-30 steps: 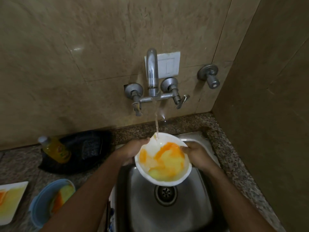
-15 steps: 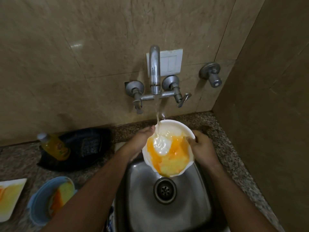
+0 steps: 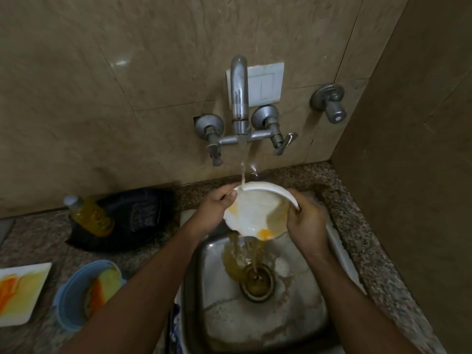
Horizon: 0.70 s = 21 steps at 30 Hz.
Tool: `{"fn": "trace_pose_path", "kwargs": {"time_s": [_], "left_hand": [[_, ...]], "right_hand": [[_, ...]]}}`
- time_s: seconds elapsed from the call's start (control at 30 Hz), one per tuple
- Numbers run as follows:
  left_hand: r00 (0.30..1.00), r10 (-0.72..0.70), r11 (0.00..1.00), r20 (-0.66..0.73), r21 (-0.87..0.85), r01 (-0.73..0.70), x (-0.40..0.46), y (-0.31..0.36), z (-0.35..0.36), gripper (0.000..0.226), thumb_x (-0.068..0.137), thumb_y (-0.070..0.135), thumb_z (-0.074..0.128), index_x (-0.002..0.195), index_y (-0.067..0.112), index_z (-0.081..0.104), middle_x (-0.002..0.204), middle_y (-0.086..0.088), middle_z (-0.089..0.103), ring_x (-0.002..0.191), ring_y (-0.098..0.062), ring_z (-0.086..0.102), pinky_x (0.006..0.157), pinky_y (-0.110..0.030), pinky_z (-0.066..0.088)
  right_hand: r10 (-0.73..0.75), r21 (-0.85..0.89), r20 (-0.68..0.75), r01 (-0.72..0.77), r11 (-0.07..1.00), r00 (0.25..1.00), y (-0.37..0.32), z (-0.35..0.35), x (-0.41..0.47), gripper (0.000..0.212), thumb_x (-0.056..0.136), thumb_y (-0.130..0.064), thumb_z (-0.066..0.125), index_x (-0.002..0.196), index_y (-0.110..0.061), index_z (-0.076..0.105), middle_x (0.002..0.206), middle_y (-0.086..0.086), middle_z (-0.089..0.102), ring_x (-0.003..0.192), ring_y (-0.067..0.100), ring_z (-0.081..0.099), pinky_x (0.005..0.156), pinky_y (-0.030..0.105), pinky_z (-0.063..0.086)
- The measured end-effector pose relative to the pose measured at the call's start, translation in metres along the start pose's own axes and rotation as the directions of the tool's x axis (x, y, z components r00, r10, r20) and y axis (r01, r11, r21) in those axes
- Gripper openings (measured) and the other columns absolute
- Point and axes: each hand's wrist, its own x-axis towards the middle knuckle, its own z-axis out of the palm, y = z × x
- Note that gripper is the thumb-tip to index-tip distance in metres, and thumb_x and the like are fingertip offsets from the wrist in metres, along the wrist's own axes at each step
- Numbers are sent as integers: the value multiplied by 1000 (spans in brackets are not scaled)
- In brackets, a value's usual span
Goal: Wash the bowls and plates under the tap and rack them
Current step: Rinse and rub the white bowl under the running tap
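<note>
1. Head view: the sink [image 3: 316, 315] is the landmark. A white bowl [image 3: 258, 210] is held above its far end, tipped toward the person, directly under the tap [image 3: 239, 98].
2. A stream of water [image 3: 242, 169] from the tap lands on the bowl's far rim, and orange-tinted water pours off the near rim down to the sink's drain [image 3: 256, 283].
3. The left hand [image 3: 217, 208] grasps the bowl's left rim, thumb on the inside of the rim near the stream.
4. The right hand [image 3: 305, 222] grasps the bowl's right rim, fingers curled over the edge.
5. A patch of orange residue [image 3: 264, 234] clings inside the bowl near its low edge.
6. Left of the sink on the granite counter [image 3: 362, 226] sits a blue bowl [image 3: 76, 297] with orange and yellow smears; further left lies a white plate [image 3: 20, 290], smeared likewise.
7. Beyond these, left of the sink's far corner, a yellow bottle [image 3: 92, 218] lies tilted against a black bag [image 3: 138, 215].
</note>
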Motion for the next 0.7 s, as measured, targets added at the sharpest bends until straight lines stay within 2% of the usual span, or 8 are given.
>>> {"fn": "trace_pose_path", "kwargs": {"time_s": [0.1, 0.2, 0.3, 0.37, 0.47, 0.57, 0.63, 0.7], "left_hand": [[997, -70, 988, -18, -137, 67, 3, -5, 7, 22, 103, 26, 45, 115, 32, 62, 114, 0, 69, 105, -17, 64, 90, -36, 51], [978, -209, 947, 2, -250, 202, 5, -7, 18, 25, 105, 29, 40, 119, 21, 59, 117, -7, 67, 107, -22, 63, 89, -36, 51], [952, -303, 920, 47, -246, 306, 7, -14, 26, 27, 104, 35, 39, 123, 27, 57, 119, -4, 68, 106, -26, 65, 92, -46, 53], [944, -327, 916, 37, -233, 326, 8, -17, 30, 29, 104, 36, 39, 128, 29, 55, 120, -3, 68, 108, -28, 65, 93, -53, 52], [949, -313, 933, -34, -197, 300, 13, -24, 34, 39, 103, 32, 41, 140, 23, 49, 133, -4, 61, 116, -27, 62, 100, -54, 48], [952, -282, 959, -115, -45, 279, 16, -31, 31, 42, 102, 36, 42, 140, 19, 51, 139, -3, 55, 123, -26, 55, 109, -48, 41], [956, -263, 962, -127, 36, 270, 12, -28, 27, 41, 102, 37, 43, 136, 16, 55, 137, -4, 56, 124, -25, 54, 110, -46, 39], [965, -237, 965, -112, 93, 247, 9, -25, 24, 33, 103, 33, 44, 125, 17, 62, 128, -5, 62, 118, -23, 57, 109, -43, 41]], "right_hand": [[33, -50, -24, -35, 998, 999, 1, -3, 0, 40, 88, 1, 58, 124, -13, 67, 108, 8, 73, 95, 23, 67, 82, 22, 46], [231, -20, -13, -231, 973, 973, 12, -7, -2, 33, 90, -3, 54, 119, -11, 68, 100, 11, 73, 90, 29, 68, 78, 27, 49], [432, 136, 44, -434, 890, 901, 22, -13, -6, 27, 83, -1, 52, 99, -13, 70, 84, 9, 71, 80, 30, 67, 69, 39, 57], [501, 199, 89, -508, 838, 861, 22, -16, -10, 23, 81, 3, 54, 88, -14, 67, 75, 6, 68, 73, 26, 65, 60, 33, 52], [539, 203, 212, -576, 792, 815, 22, -17, -15, 25, 82, 2, 58, 90, -20, 67, 80, 2, 69, 72, 17, 65, 55, 29, 54], [563, 158, 442, -678, 718, 699, 27, -15, -17, 22, 88, -7, 59, 92, -27, 67, 89, 4, 72, 76, 24, 69, 61, 42, 59], [577, 30, 576, -720, 693, 579, 28, -15, -15, 15, 95, -21, 56, 106, -26, 65, 95, 2, 71, 80, 23, 69, 54, 32, 57], [582, -31, 629, -731, 682, 516, 29, -13, -14, 19, 97, -30, 54, 112, -24, 63, 99, 3, 71, 82, 22, 68, 51, 27, 51]]}}
